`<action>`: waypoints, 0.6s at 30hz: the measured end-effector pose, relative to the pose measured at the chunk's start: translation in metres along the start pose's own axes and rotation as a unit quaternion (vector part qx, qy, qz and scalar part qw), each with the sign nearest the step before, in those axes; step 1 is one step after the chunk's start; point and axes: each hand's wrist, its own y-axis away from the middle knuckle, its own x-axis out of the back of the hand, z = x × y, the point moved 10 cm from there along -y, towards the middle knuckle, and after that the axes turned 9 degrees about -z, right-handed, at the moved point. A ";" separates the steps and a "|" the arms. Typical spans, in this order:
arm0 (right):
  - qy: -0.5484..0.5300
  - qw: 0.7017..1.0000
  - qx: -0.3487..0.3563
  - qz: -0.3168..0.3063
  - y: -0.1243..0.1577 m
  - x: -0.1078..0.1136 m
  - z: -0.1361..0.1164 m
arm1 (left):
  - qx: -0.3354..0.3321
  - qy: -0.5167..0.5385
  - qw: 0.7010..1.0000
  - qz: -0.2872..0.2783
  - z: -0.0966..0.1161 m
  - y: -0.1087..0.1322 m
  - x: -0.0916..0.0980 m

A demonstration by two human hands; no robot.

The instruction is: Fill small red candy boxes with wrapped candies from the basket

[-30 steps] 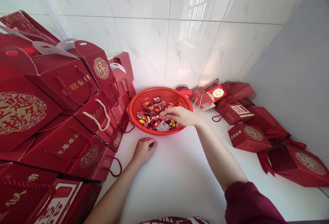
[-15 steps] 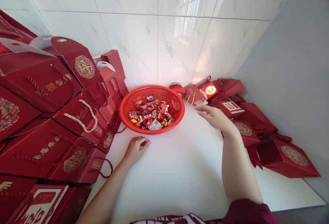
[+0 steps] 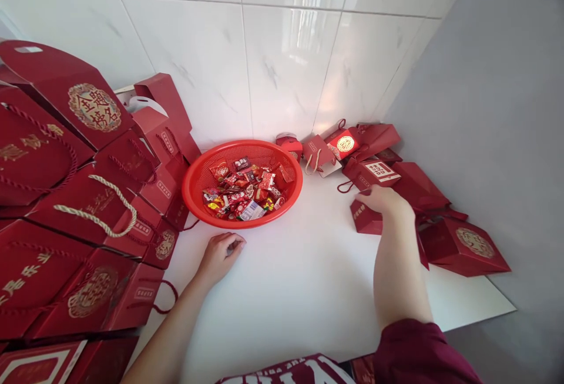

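My left hand (image 3: 220, 255) rests on the white table just in front of the candy basket. Its fingers are loosely curled with nothing visible in them. On the right, my right hand (image 3: 388, 201) is bent over a small red gift box (image 3: 365, 218) with gold lettering on its side. The thumb lies along the box's upper edge, while the other fingers are mostly hidden behind the hand and box. Between the hands, towards the wall, a red plastic basket (image 3: 194, 211) holds many wrapped candies (image 3: 247, 193).
Stacked red gift boxes (image 3: 101, 167) with rope handles fill the left side. More red boxes lie along the right, including one with a gold medallion (image 3: 467, 246). A tiled wall (image 3: 194, 37) rises behind the white table (image 3: 299, 290), and a grey wall (image 3: 493, 108) stands at right.
My right hand has come down and back from over the table onto the small red gift box. The view has turned slightly right. My left hand stays in front of the basket.
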 end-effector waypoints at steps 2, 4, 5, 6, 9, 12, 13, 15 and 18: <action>0.024 0.998 0.050 -0.012 0.016 -0.010 -0.037 | -0.001 -0.001 1.000 -0.002 0.000 0.000 0.000; 0.041 0.993 0.106 -0.031 0.038 -0.021 -0.073 | -0.001 0.000 1.000 -0.004 0.001 0.001 0.000; 0.044 0.987 0.145 -0.045 0.052 -0.026 -0.090 | 0.000 0.000 1.000 -0.005 0.001 0.002 0.000; 0.046 0.980 0.185 -0.061 0.067 -0.031 -0.105 | 0.000 0.000 1.000 -0.006 0.003 0.004 0.001; 0.022 0.922 0.357 -0.146 0.120 -0.044 -0.147 | -0.003 0.022 1.000 -0.023 0.013 0.010 0.001; -0.081 0.781 0.568 -0.245 0.184 -0.042 -0.178 | -0.021 0.095 0.994 -0.053 0.031 0.018 -0.002; -0.126 0.738 0.613 -0.254 0.199 -0.037 -0.182 | -0.033 0.127 0.990 -0.058 0.037 0.020 -0.002; -0.192 0.696 0.651 -0.234 0.212 -0.032 -0.186 | -0.059 0.184 0.980 -0.056 0.048 0.025 0.000; -0.221 0.685 0.665 -0.199 0.217 -0.048 -0.186 | -0.083 0.217 0.972 -0.026 0.055 0.029 0.009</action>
